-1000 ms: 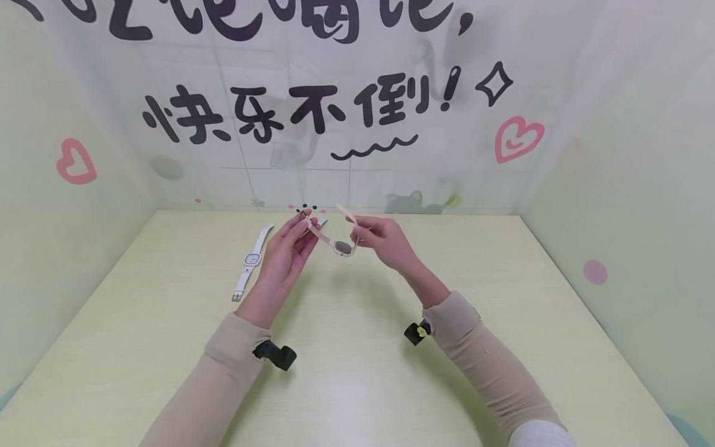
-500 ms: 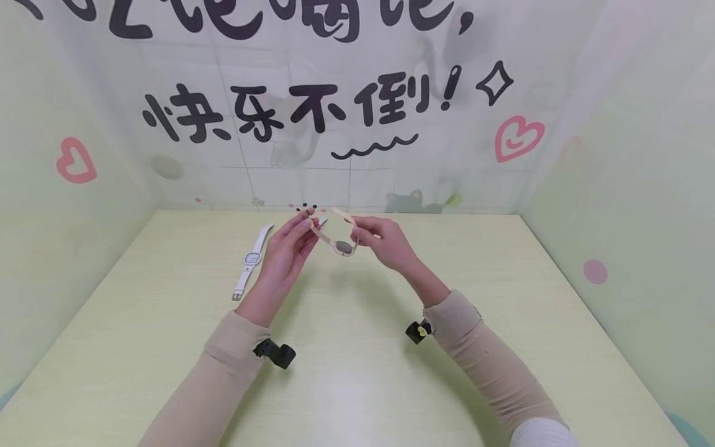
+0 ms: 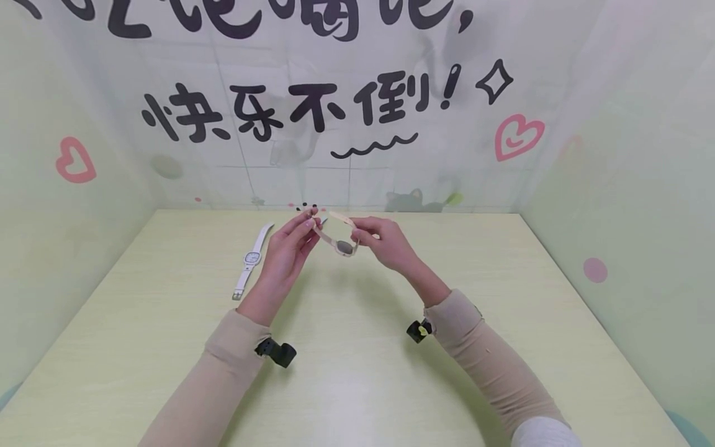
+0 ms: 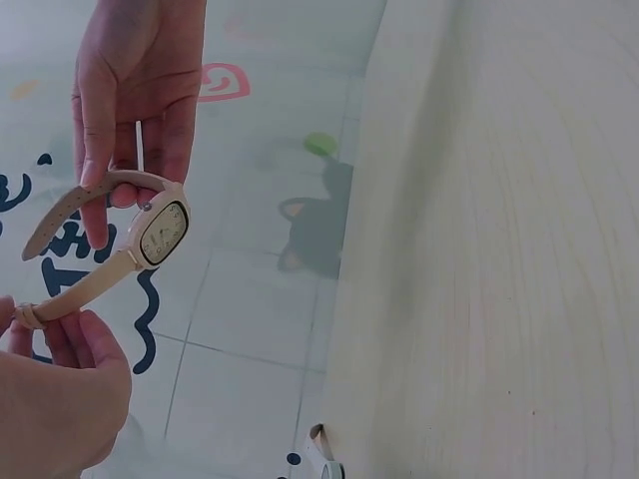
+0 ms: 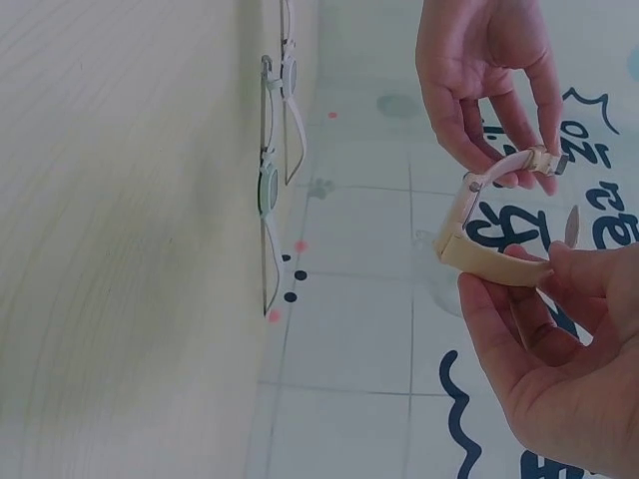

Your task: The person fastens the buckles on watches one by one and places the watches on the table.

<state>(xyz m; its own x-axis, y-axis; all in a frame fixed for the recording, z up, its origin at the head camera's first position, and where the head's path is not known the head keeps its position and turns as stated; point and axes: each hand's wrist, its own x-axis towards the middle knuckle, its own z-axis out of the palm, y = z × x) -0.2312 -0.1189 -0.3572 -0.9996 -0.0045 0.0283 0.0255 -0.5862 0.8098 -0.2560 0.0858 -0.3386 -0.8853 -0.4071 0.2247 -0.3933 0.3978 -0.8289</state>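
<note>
A cream wristwatch (image 3: 344, 247) is held in the air between both hands, its strap unfastened and curved into an open loop. My left hand (image 3: 287, 251) pinches the buckle end of the strap, seen best in the left wrist view, where the watch face (image 4: 165, 233) shows. My right hand (image 3: 385, 242) pinches the other strap half near the case, fingers curled round it. That half's free end (image 5: 572, 228) sticks out past the right fingers. The two strap ends are apart. In the right wrist view the watch (image 5: 489, 254) is seen from its side.
A white watch (image 3: 252, 259) lies flat left of the left hand. The right wrist view shows two watches on the table, a pale green-rimmed one (image 5: 268, 190) and a white one (image 5: 290, 75). A printed backdrop (image 3: 357, 180) stands behind the table (image 3: 346, 360).
The free strap end has tilted left and down, closer to the left hand. Both hands have barely shifted and keep their hold on the wristwatch.
</note>
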